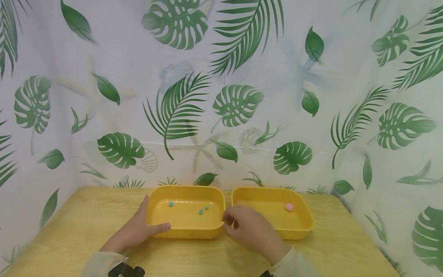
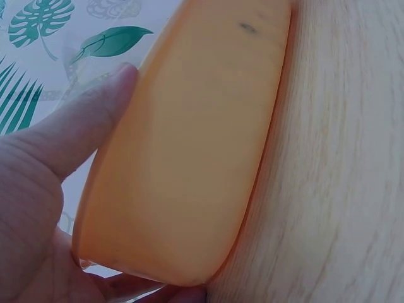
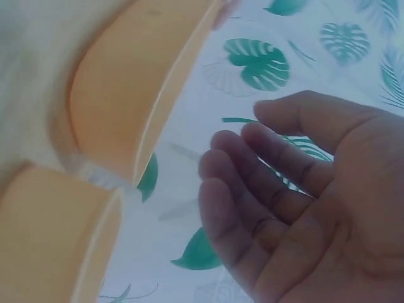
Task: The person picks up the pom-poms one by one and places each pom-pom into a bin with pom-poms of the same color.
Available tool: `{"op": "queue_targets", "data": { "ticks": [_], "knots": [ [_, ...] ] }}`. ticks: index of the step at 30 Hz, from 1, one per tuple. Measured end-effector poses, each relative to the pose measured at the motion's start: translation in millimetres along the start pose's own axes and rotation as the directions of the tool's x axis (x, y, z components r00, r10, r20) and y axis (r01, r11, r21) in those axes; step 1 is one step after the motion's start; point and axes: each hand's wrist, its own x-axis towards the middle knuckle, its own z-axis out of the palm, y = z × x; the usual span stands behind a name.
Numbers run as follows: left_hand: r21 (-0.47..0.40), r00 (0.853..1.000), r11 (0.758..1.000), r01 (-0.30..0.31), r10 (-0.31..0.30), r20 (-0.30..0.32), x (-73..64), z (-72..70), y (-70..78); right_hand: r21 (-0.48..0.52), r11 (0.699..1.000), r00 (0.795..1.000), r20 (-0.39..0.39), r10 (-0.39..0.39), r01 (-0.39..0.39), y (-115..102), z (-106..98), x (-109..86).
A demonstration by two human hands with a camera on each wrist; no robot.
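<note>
1. While our left hand (image 1: 136,229) holds the left tray's (image 1: 185,231) near corner on the counter (image 1: 86,215), fingers curl round its wall.
2. Our right hand (image 1: 247,229) hovers loosely open, empty, between both trays.
3. Teal beads (image 1: 200,211) lie inside; a pink ball (image 1: 288,207) sits in the right tray (image 1: 297,229).

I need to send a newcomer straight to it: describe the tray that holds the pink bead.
On the yellow wooden table before the leaf-print curtain, two yellow trays stand side by side. Take the right tray, beyond the right hand. It holds a single pink bead, while the left tray, held by the left hand, holds small teal beads.
</note>
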Motion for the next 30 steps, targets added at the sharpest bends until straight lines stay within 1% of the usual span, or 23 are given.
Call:
{"op": "queue_targets", "data": {
  "ticks": [3,7,12,17,20,23,25,27,29,30],
  "knots": [
    [-0.01,1.0,1.0,0.013,-0.013,0.009,-2.1,-0.7,-2.4,0.072,0.997,1.0,0.018,-0.01,0.008,-3.7,6.2,-11.6],
    [-0.012,1.0,1.0,0.012,-0.011,0.015,-1.9,-1.9,-2.2,0.135,0.991,0.998,0.059,-0.01,0.002,-7.5,14.5,-19.5],
    [0.005,1.0,1.0,0.019,-0.019,0.02,-0.7,-2.3,-0.3,0.12,0.993,0.996,0.084,-0.002,-0.008,-12.1,21.3,-24.5],
    [0.016,1.0,1.0,0.02,-0.02,0.023,-2.3,-2.7,2.2,0.093,0.995,0.993,0.115,-0.029,0.018,-15.3,26.5,-25.8],
    [0.017,0.999,1.0,0.02,-0.02,0.025,-3.2,-3.2,3.7,0.068,0.997,0.988,0.147,-0.04,0.031,-17.0,30.8,-25.3],
    [0.011,1.0,1.0,0.017,-0.017,0.027,-3.9,-4.0,4.4,0.04,0.999,0.977,0.21,-0.026,0.018,-19.9,36.0,-23.1],
    [0.011,1.0,1.0,0.01,-0.01,0.026,-3.9,-4.2,4.4,0.001,1.0,0.968,0.25,-0.02,0.02,-21.9,41.0,-21.1],
    [0.011,1.0,1.0,0.001,-0.001,0.023,-3.6,-4.1,4.3,-0.031,0.999,0.953,0.304,-0.012,0.022,-24.8,46.5,-20.2],
    [0.01,1.0,1.0,-0.004,0.004,0.023,-3.6,-3.7,4.3,-0.067,0.996,0.937,0.348,-0.029,0.055,-27.7,53.0,-20.4],
    [0.009,1.0,1.0,-0.003,0.003,0.025,-3.8,-3.4,4.4,-0.077,0.995,0.926,0.376,-0.033,0.067,-29.4,56.0,-20.7]
  ]
}}
